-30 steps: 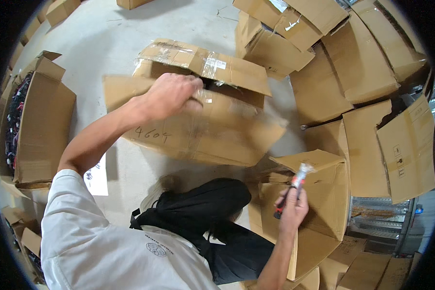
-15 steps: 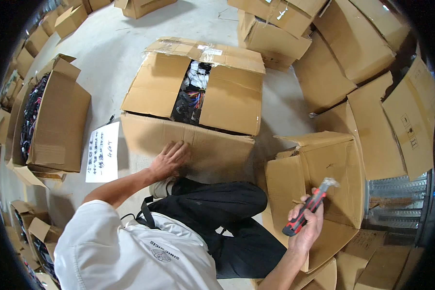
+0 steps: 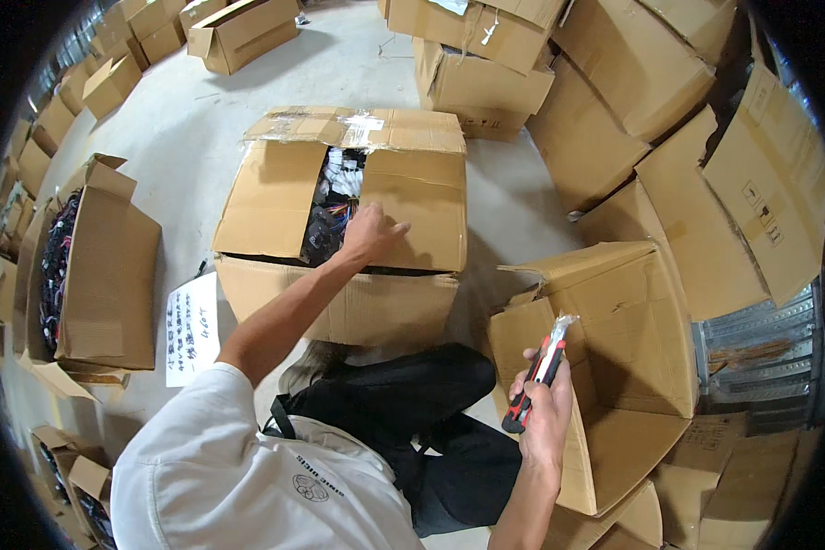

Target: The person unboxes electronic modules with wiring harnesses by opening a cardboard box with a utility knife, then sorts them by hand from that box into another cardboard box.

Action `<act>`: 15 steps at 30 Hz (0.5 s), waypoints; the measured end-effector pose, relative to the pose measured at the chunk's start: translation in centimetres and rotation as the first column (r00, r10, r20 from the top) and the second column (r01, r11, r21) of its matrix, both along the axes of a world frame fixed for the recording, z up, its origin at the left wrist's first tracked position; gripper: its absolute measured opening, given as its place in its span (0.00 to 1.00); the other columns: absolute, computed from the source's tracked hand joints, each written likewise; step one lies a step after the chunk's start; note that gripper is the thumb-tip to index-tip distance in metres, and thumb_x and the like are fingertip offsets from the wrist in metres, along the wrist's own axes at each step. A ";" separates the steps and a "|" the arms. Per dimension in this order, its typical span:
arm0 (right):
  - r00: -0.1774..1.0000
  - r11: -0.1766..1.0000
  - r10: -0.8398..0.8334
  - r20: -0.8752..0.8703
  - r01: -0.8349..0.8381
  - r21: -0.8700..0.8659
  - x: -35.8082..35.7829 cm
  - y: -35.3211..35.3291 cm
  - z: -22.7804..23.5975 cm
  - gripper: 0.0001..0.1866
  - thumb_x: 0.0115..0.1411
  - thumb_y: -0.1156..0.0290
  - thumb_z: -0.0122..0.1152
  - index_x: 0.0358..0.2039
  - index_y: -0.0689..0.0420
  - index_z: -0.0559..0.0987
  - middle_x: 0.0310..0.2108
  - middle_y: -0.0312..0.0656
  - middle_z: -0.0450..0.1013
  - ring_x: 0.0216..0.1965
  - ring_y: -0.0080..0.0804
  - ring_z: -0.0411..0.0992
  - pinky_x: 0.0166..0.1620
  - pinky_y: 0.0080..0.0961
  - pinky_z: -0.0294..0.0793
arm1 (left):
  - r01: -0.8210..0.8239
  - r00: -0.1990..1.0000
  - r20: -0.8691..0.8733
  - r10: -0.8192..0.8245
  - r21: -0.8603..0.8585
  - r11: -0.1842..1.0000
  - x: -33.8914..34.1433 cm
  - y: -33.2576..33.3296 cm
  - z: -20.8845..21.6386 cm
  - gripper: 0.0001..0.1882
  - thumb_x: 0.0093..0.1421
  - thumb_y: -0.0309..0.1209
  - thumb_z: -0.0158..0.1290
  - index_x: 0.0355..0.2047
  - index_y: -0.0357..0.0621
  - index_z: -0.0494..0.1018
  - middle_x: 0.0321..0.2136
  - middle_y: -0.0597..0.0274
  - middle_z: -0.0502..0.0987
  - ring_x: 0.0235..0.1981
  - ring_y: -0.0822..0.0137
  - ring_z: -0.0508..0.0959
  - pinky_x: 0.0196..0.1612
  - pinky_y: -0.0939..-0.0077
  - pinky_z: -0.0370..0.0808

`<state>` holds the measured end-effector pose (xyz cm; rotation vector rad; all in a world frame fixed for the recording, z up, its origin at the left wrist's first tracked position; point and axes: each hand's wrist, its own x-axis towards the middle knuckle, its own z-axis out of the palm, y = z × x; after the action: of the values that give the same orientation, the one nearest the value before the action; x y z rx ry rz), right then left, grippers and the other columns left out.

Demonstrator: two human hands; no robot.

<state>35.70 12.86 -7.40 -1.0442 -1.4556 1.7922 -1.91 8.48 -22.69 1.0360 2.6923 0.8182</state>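
A large cardboard box (image 3: 339, 295) stands on the floor before me, with two flaps lying inward and a gap between them. In the gap are white connectors (image 3: 344, 174), black parts and coloured wires of wire harnesses (image 3: 325, 229). My left hand (image 3: 373, 234) is at the inner edge of the right flap (image 3: 422, 202), its fingers curled on the cardboard; what lies under the fingers is hidden. My right hand (image 3: 545, 403) grips a red and black utility knife (image 3: 543, 371), tip upward, with a bit of clear tape at its tip. The knife is held beside an open cardboard box.
The open box (image 3: 628, 330) stands at my right. On the left is a box of wire harnesses (image 3: 110, 284), beside a handwritten paper sheet (image 3: 192, 330) and a pen (image 3: 201, 268). Stacked cartons (image 3: 486, 87) and flattened cardboard (image 3: 770, 183) line the back and right.
My left hand has moved from the box's near side up to the flap by the gap. The right hand with the utility knife has shifted slightly left and up. The view has shifted.
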 end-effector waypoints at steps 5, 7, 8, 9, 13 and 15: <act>0.998 0.999 0.035 0.050 -0.036 0.029 -0.7 0.6 -0.3 0.35 0.53 0.81 0.44 0.65 0.62 0.63 0.48 0.44 0.68 0.28 0.23 0.68 0.29 0.20 0.70 | -0.083 0.962 0.271 0.030 0.185 0.979 -3.7 -0.8 1.2 0.31 0.48 0.47 0.70 0.42 0.35 0.74 0.39 0.44 0.81 0.46 0.48 0.80 0.50 0.51 0.72; 0.996 0.998 0.057 0.073 -0.059 0.029 -0.8 0.6 -0.4 0.35 0.53 0.81 0.44 0.65 0.62 0.63 0.49 0.44 0.69 0.29 0.22 0.68 0.28 0.20 0.70 | -0.099 0.961 0.270 0.067 0.108 0.989 -5.7 -1.0 0.5 0.30 0.48 0.47 0.69 0.43 0.36 0.75 0.40 0.44 0.81 0.47 0.48 0.80 0.51 0.51 0.72; 0.995 0.998 0.060 0.082 -0.063 0.027 -0.8 0.8 -0.5 0.35 0.53 0.82 0.44 0.65 0.62 0.63 0.49 0.44 0.69 0.29 0.22 0.68 0.27 0.19 0.70 | -0.098 0.957 0.276 0.084 0.037 0.995 -6.3 -0.6 0.1 0.30 0.48 0.47 0.69 0.43 0.37 0.75 0.41 0.43 0.81 0.47 0.48 0.80 0.52 0.50 0.73; 0.993 0.998 0.058 0.099 -0.061 0.023 -0.5 1.0 -0.7 0.34 0.54 0.82 0.44 0.65 0.61 0.63 0.49 0.44 0.69 0.29 0.22 0.68 0.27 0.19 0.70 | -0.092 0.956 0.283 0.078 0.035 0.995 -5.8 0.0 0.9 0.30 0.48 0.47 0.69 0.43 0.37 0.75 0.41 0.43 0.81 0.47 0.48 0.80 0.52 0.50 0.73; 0.991 0.995 0.076 0.111 -0.083 0.059 -0.7 1.5 -0.8 0.33 0.52 0.82 0.44 0.63 0.63 0.65 0.47 0.44 0.70 0.28 0.22 0.68 0.30 0.19 0.70 | -0.126 0.992 -0.026 0.125 -0.068 0.990 -4.9 2.2 4.9 0.24 0.53 0.40 0.64 0.44 0.38 0.74 0.41 0.44 0.81 0.42 0.47 0.81 0.45 0.52 0.78; 0.984 0.993 0.088 0.153 -0.099 0.067 -1.3 1.3 -0.3 0.33 0.52 0.82 0.44 0.62 0.63 0.66 0.47 0.45 0.71 0.29 0.22 0.68 0.32 0.19 0.70 | -0.165 0.911 0.386 -0.144 0.662 0.731 -4.8 4.5 4.6 0.21 0.55 0.34 0.63 0.45 0.36 0.73 0.40 0.45 0.81 0.41 0.50 0.81 0.44 0.55 0.78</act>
<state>34.41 14.19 -7.74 -1.1094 -1.6749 1.7406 -6.73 12.96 -18.05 0.8042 2.0356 1.8880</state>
